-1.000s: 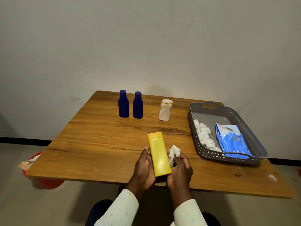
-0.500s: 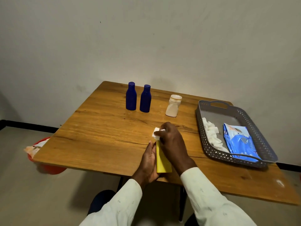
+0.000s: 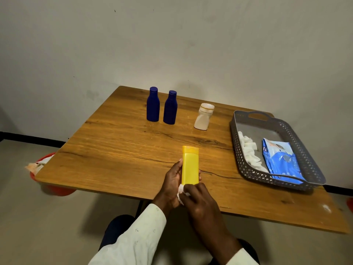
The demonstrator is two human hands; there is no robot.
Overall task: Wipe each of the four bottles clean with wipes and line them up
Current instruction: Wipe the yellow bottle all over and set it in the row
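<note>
The right hand (image 3: 200, 203), bunching a white wipe (image 3: 180, 194) in curled fingers, has slid from the cap down to the base of the yellow bottle (image 3: 190, 166). The left hand (image 3: 172, 183) grips that bottle above the table's (image 3: 114, 150) near edge. Most of the wipe is hidden between the hands.

A: What's diff vs half a sec ago?
B: Right hand (image 3: 200, 202) w/ the crumpled white wipe (image 3: 180, 194) is now down at the base of the flat yellow plastic bottle (image 3: 189, 167); before it sat up at the cap.
A: And the cap?
B: In plain view again. Left hand (image 3: 172, 182) now holds the bottle's lower part from the left.
</note>
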